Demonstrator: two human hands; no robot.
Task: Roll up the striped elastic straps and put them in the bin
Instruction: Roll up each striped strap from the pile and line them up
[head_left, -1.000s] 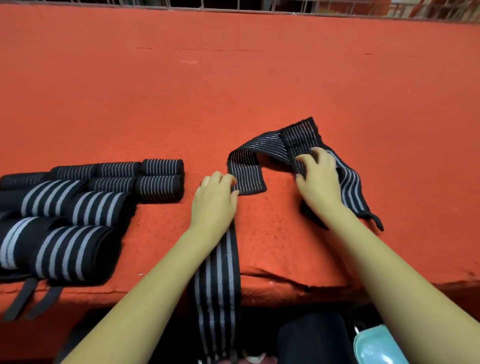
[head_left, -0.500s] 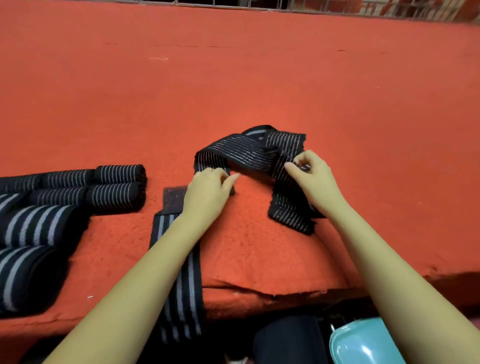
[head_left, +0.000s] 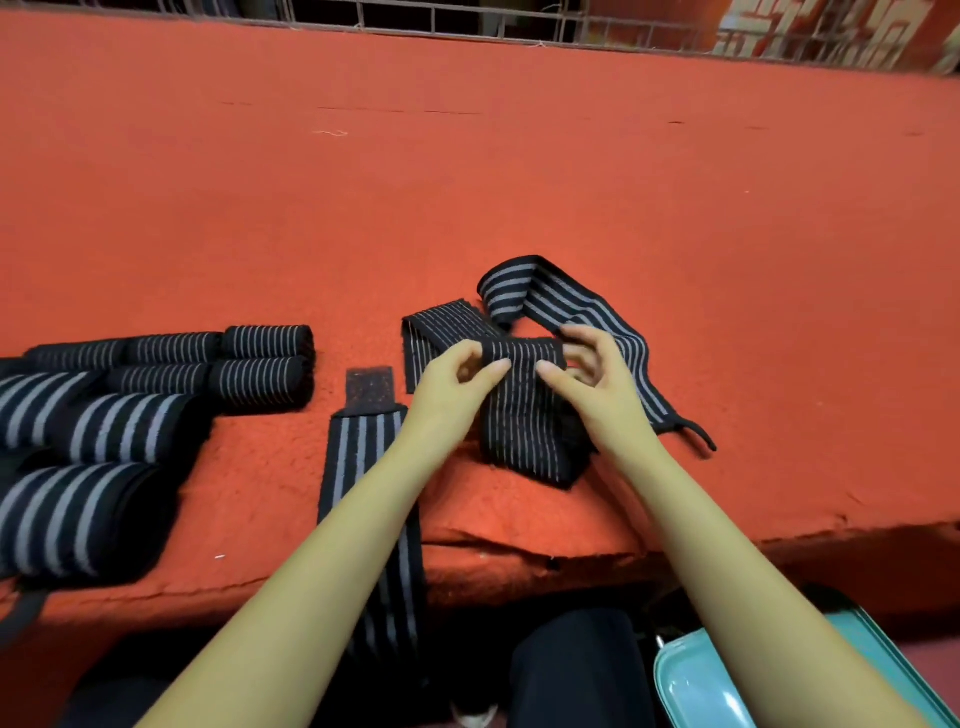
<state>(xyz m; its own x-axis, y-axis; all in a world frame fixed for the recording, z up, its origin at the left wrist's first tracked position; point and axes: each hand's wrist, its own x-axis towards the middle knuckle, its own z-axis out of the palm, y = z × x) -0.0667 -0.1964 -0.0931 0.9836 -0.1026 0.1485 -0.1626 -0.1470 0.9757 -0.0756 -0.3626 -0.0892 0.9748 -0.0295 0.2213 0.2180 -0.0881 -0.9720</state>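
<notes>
A black strap with thin grey stripes (head_left: 524, 410) lies crumpled on the red felt table (head_left: 467, 182). Its near end is folded over, and both hands pinch that fold: my left hand (head_left: 457, 382) at its left edge, my right hand (head_left: 592, 382) at its right. The strap's far part (head_left: 571, 306) loops behind my right hand and ends in a thin tail (head_left: 696, 434). A second, wider-striped strap (head_left: 363, 467) lies flat under my left forearm and hangs over the table's front edge. A teal bin (head_left: 696, 686) shows at the bottom right.
Several rolled striped straps (head_left: 171, 379) lie in rows at the table's left, bigger ones (head_left: 67, 514) nearer the front edge. A metal railing (head_left: 467, 21) runs behind the table. Dark trousers (head_left: 571, 670) show below the edge.
Both hands have come together on the strap's near end and folded it over. The strap's far loop has opened out behind my right hand. The camera shifted slightly.
</notes>
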